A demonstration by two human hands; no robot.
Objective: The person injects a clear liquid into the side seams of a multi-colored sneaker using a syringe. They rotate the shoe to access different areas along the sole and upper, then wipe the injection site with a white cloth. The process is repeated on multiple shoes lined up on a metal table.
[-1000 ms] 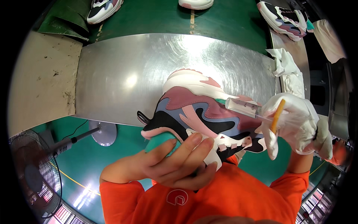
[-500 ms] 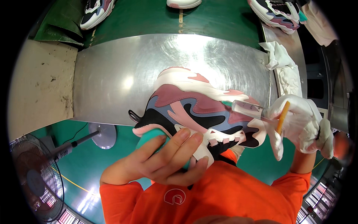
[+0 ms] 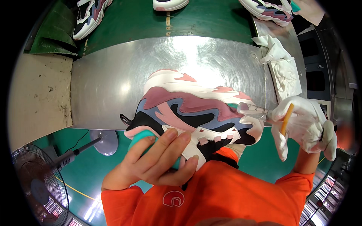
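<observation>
A sneaker [image 3: 196,113] in white, pink, mauve, blue and black lies on its side in front of me, its pale sole facing away. My left hand [image 3: 158,156], bare, grips it at the ankle opening, with teal stuffing [image 3: 141,140] showing beside the fingers. My right hand [image 3: 301,122] wears a white glove and closes around a clear syringe [image 3: 253,110]. Its green tip rests at the seam between the mauve upper and the sole, near the toe. A thin orange-yellow stick [image 3: 287,118] also sticks out from the gloved fingers.
Beneath the shoe is a shiny metal plate [image 3: 102,86]. Beyond it, a green belt [image 3: 132,26] carries more sneakers [image 3: 89,17]. White cloth [image 3: 284,71] lies at the right edge. A beige panel [image 3: 41,94] stands left, above a fan [image 3: 39,188].
The shoe has shifted left with my left hand. The syringe tip has moved along the seam toward the toe. The belt and its shoes also appear further left in the view.
</observation>
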